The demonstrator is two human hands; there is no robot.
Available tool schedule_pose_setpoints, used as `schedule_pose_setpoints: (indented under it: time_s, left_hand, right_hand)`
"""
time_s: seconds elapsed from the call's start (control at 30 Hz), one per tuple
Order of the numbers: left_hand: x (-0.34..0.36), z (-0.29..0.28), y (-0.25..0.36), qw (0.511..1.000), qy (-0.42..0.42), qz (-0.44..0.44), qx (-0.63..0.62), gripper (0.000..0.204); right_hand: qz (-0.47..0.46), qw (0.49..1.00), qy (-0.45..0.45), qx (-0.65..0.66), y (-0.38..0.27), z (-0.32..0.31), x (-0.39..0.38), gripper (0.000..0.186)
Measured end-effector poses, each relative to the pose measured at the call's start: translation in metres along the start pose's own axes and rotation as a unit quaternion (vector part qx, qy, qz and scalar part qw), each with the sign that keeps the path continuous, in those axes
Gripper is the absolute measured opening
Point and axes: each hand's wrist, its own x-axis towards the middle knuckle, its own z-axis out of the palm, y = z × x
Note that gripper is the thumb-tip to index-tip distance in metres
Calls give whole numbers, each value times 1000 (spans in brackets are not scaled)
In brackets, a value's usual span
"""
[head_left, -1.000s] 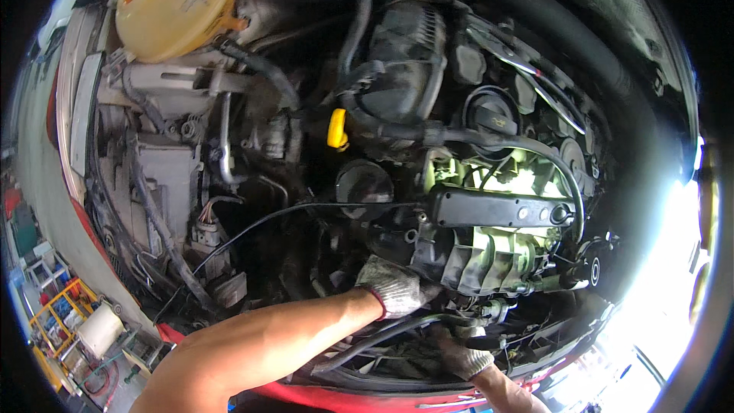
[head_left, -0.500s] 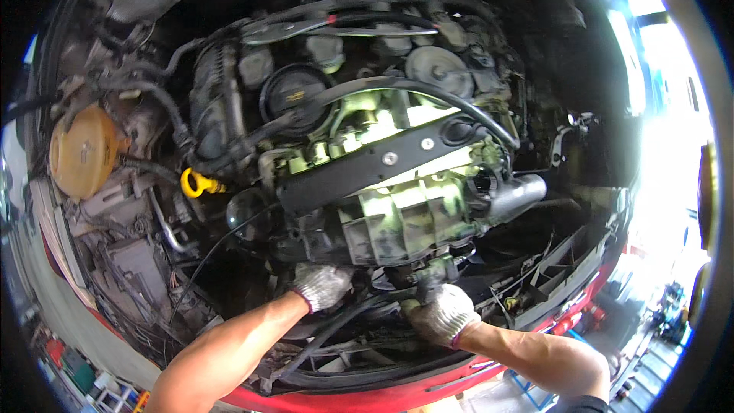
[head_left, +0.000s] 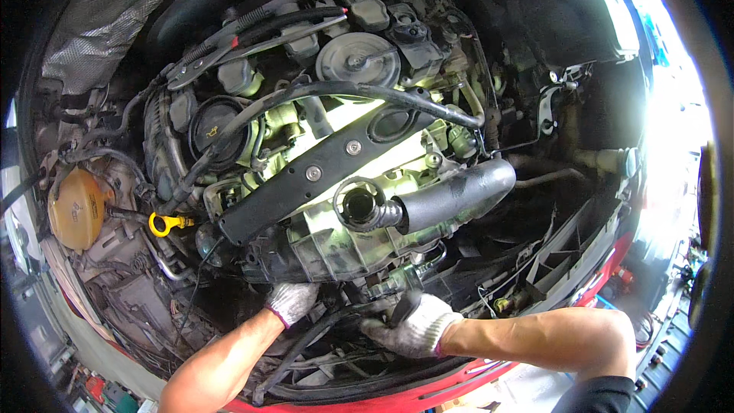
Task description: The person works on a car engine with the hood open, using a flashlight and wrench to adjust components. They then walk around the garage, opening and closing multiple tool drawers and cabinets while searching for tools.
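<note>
Smudged whitish knit gloves [head_left: 417,326] have maroon cuff edges [head_left: 439,348]; the sleeve [head_left: 602,395] is black.

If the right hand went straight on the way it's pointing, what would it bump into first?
Probably the thick black hose, just to the left of the right hand. The hose might sit higher or lower than the fingers, though; the picture doesn't show depth clearly.

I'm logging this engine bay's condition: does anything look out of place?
Yes. Beyond the right gloved hand, the thick black pipe crosses over the ribbed engine part, its dark round mouth facing the camera with nothing visibly attached. That looks odd, possibly a disconnected end.
</note>
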Motion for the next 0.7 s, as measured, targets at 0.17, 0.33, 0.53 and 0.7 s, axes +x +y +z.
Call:
schedule_pose_setpoints:
  time_s: [0.17, 0.33, 0.53, 0.7]
  left_hand:
    - [-4, 27, -15, 986, 145, 77, 16, 39]
    - [-9, 22, -20, 972, 211, 105, -4, 39]
    - [-11, 18, -17, 975, 205, 48, -63, 34]
    - [-12, 33, -26, 987, 122, -41, -100, 49]
  right_hand:
    - [-12, 983, -74, -169, 2, -11, 3, 54]
    - [-38, 976, -115, -183, 26, -2, 22, 51]
    - [-72, 968, -150, -186, 25, -22, 20, 54]
    - [169, 975, -29, 144, 22, -3, 23, 30]
